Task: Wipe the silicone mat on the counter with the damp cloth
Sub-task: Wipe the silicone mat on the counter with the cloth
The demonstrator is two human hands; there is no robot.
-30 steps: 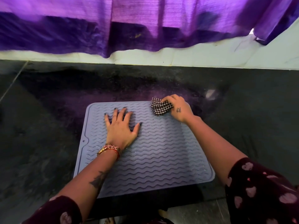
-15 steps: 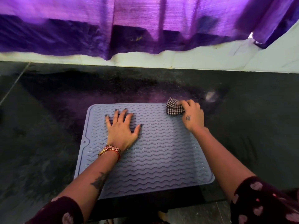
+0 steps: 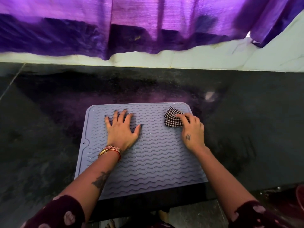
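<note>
A purple curtain (image 3: 148,25) is hung along the far side of the view, its hem dropping just over a pale wall strip (image 3: 197,58) that borders the far edge of the counter (image 3: 41,129). The counter is dark and speckled, and a purple tint is cast on it near its middle. The grey-blue silicone mat (image 3: 148,165), ribbed with wavy lines, is laid flat at the counter's near edge, its near side reaching close to that edge; a small hole is seen by the mat's left edge.

The left hand (image 3: 122,129) is laid flat on the mat's far left part, palm down, fingers straight and spread, nothing gripped. A gold and red bracelet (image 3: 110,151) is worn at that wrist, and a tattoo is seen on the forearm. The right hand (image 3: 193,131) is placed at the mat's far right corner, its fingers curled around the black-and-white checked cloth (image 3: 172,119), which is bunched and pressed against the mat just inside that corner. A small tattoo is marked on the back of this hand. Dark red patterned sleeves (image 3: 62,213) are seen at the bottom corners of the view.
</note>
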